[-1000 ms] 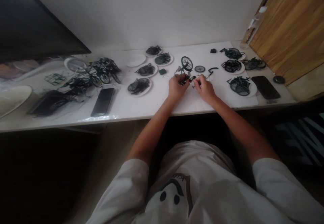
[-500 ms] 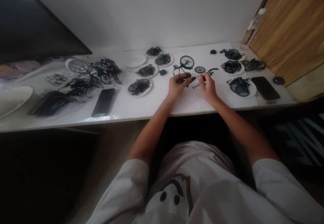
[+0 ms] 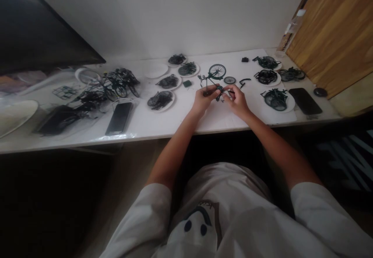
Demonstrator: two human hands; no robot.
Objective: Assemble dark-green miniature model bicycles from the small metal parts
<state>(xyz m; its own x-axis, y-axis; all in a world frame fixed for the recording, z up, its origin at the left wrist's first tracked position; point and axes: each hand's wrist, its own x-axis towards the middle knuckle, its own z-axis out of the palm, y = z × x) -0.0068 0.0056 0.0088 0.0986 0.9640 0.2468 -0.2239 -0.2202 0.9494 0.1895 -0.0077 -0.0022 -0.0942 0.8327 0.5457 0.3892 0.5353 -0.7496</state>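
Hands have met over the white surface [image 3: 163, 120]: left hand [image 3: 203, 101] fingers clasp our small dark-green one-wheeled model bicycle [image 3: 215, 75], right hand [image 3: 238, 101] fingers now pinch its lower frame.

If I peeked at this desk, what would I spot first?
Right in the middle is a tiny dark model bicycle with one spoked wheel up. The left hand grips it while the right hand has its fingertips at the frame. Around it on the white table, small white plates hold heaps of dark parts. A tangle of more little bikes sits far to the left.
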